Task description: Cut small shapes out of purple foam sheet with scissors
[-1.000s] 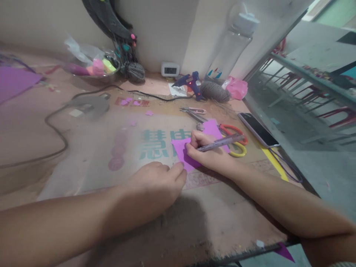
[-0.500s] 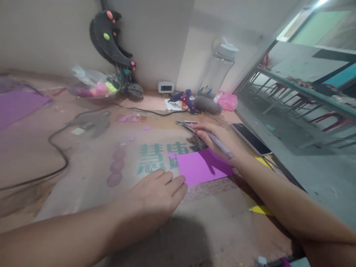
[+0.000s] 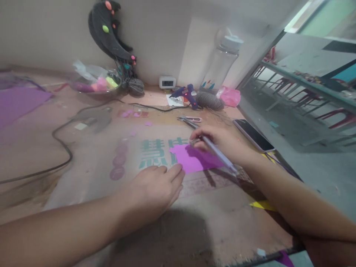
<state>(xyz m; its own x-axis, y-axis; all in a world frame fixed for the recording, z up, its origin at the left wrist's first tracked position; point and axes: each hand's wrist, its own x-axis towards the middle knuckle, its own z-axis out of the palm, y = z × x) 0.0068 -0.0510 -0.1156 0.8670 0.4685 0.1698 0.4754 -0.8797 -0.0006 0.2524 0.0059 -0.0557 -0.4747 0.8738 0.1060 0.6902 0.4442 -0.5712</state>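
Observation:
A sheet of purple paper (image 3: pixel 191 159) lies on the printed table cover. My left hand (image 3: pixel 158 185) rests palm down, its fingertips on the lower left edge of the sheet. Over the paper's upper part is my right hand (image 3: pixel 214 141), closed, with a pale lilac pen (image 3: pixel 219 154) slanting back across the palm. Its thumb and fingertips also pinch a small greyish piece (image 3: pixel 194 141), too blurred to name. Just beyond the right fingers lie a pair of metal pliers or scissors (image 3: pixel 185 120) and a pink-handled cutter (image 3: pixel 194 119).
A glue gun (image 3: pixel 186 94) with a lit red light stands near grey yarn (image 3: pixel 210 101) and a clear bottle (image 3: pixel 221 63). A phone (image 3: pixel 253 135) lies at the right edge. The black cord (image 3: pixel 66 146) winds across the left side, below a bowl (image 3: pixel 94 89) of coloured pieces.
My right hand has come down and nearer over the paper, the pen's front end swinging with it, and now pinches the greyish piece. The sheet has shifted slightly up and left; my left hand stays on its edge.

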